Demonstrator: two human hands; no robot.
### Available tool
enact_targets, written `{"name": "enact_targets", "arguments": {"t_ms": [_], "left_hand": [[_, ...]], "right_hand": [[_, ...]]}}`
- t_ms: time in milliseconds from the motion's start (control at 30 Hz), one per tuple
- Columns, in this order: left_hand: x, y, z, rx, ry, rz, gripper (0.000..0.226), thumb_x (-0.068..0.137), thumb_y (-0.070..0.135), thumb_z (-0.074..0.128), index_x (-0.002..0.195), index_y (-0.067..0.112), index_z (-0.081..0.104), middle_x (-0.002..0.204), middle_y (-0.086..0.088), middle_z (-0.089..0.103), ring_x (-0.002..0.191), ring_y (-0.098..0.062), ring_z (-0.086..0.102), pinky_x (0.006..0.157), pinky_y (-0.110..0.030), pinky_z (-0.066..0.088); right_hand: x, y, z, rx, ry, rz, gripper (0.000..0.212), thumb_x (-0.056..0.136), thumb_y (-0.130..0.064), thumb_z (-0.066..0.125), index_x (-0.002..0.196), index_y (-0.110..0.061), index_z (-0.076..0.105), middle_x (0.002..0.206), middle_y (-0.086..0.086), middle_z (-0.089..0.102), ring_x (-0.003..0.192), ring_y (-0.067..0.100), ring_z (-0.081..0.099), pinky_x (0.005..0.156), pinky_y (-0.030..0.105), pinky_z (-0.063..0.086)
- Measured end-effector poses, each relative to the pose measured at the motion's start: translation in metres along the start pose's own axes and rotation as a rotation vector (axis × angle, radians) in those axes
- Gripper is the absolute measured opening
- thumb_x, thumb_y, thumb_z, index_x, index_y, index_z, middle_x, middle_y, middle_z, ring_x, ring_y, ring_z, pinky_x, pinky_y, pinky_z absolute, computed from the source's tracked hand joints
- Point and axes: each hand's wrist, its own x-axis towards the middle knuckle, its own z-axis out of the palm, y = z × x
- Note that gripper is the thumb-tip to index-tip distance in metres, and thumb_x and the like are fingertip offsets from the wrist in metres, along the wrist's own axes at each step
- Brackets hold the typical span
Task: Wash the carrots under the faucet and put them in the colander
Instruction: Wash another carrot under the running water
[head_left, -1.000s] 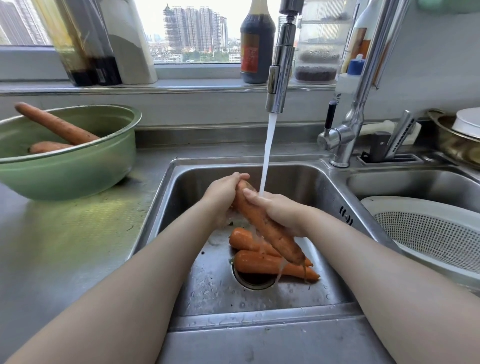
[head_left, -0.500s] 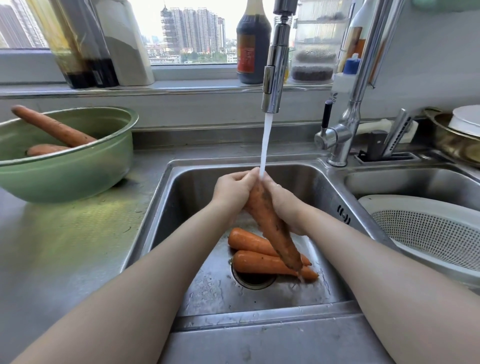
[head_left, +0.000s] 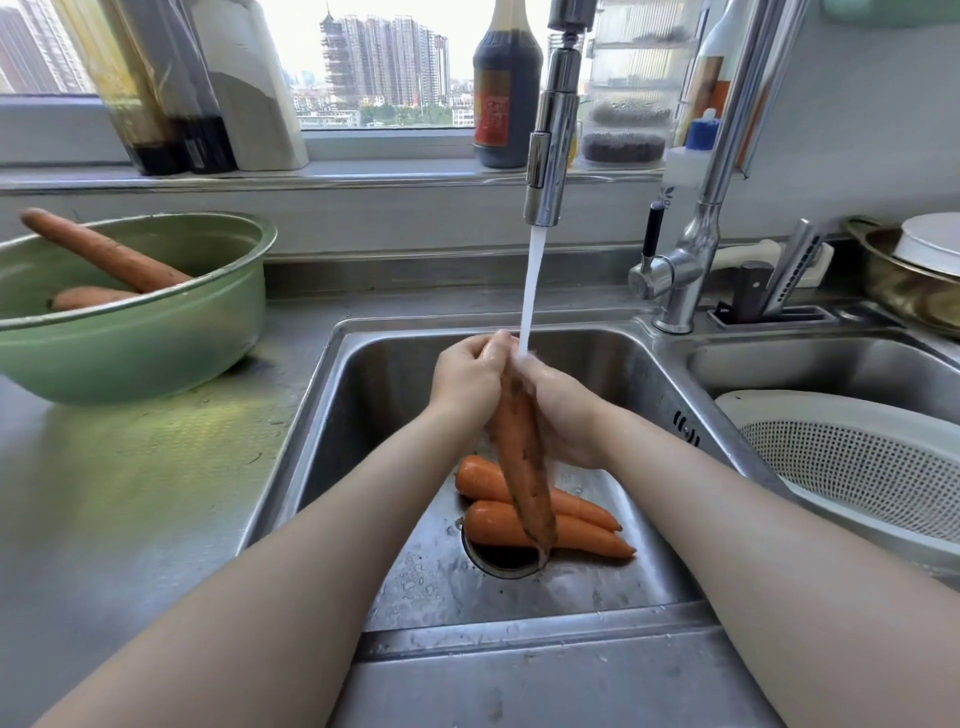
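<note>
While water runs from the chrome pull-down faucet head (head_left: 550, 156), the washing looks about halfway at best. Left hand (head_left: 465, 387) and right hand (head_left: 566, 410) both grip the thick top of a long dirt-streaked orange carrot (head_left: 522, 467), fingers curled round it from either side, palms pressed in. It hangs near upright over the stainless steel sink basin (head_left: 363, 415), tip above the drain. The white stream (head_left: 532, 280) lands where the fingertips meet.

Two bright wet orange carrots (head_left: 582, 540) lie side by side on the basin floor by the drain. They look rinsed but have not been moved on. Two dull brownish carrots (head_left: 104, 254) wait in the pale green round bowl (head_left: 130, 353) on the counter to the left. White perforated plastic colander (head_left: 857, 467) sits in the right-hand basin; no carrot shows in the part in view. Judgement: none delivered yet, one in hand, two to transfer, two to wash.

Against a second ago: the carrot then slanted down to the right, right hand laid across its upper part. Now it is closer to vertical, both hands up at its head, stream striking the very top. Sink carrots, bowl and colander unchanged.
</note>
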Motion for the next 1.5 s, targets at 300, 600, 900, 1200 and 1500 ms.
{"name": "enact_targets", "arguments": {"t_ms": [300,600,900,1200,1500], "left_hand": [[0.004,0.005,-0.015,-0.115,-0.205,-0.081,0.036,0.104,0.026,0.061,0.139,0.020,0.058,0.130,-0.012,0.069,0.115,-0.025,0.069,0.102,-0.044,0.056],[-0.007,-0.002,-0.016,-0.008,-0.365,-0.019,0.035,0.102,0.039,0.065,0.135,0.048,0.058,0.119,0.001,0.076,0.104,-0.018,0.076,0.087,-0.040,0.063],[-0.008,-0.003,-0.031,0.007,-0.503,-0.050,0.069,0.093,0.014,0.076,0.147,0.045,0.046,0.135,-0.006,0.063,0.114,-0.027,0.071,0.087,-0.049,0.063],[-0.015,0.000,-0.023,-0.011,-0.337,0.053,0.041,0.094,0.021,0.077,0.129,0.040,0.064,0.117,-0.008,0.070,0.092,-0.023,0.078,0.070,-0.042,0.065],[-0.012,-0.010,-0.009,0.076,-0.215,0.047,0.038,0.094,0.030,0.075,0.130,0.022,0.066,0.115,-0.003,0.075,0.103,-0.017,0.074,0.089,-0.034,0.063]], "right_hand": [[0.007,-0.002,-0.005,0.131,0.075,-0.187,0.054,0.111,-0.051,0.034,0.143,-0.015,0.060,0.126,0.015,0.074,0.120,0.032,0.070,0.104,0.045,0.056],[-0.006,-0.012,-0.005,0.251,-0.059,-0.135,0.053,0.106,-0.054,0.045,0.118,-0.008,0.069,0.105,0.013,0.074,0.089,0.028,0.075,0.073,0.046,0.064],[-0.002,-0.006,-0.016,0.286,-0.058,-0.059,0.072,0.109,-0.061,0.026,0.132,-0.005,0.064,0.124,0.022,0.073,0.112,0.036,0.073,0.095,0.053,0.058],[-0.001,-0.007,-0.019,0.156,-0.097,-0.140,0.065,0.105,-0.061,0.043,0.141,-0.009,0.060,0.132,0.020,0.070,0.119,0.037,0.070,0.099,0.053,0.057],[0.004,-0.006,-0.007,0.084,0.180,-0.093,0.075,0.109,-0.062,0.022,0.099,-0.013,0.078,0.099,0.018,0.079,0.097,0.033,0.076,0.094,0.050,0.060]]}}
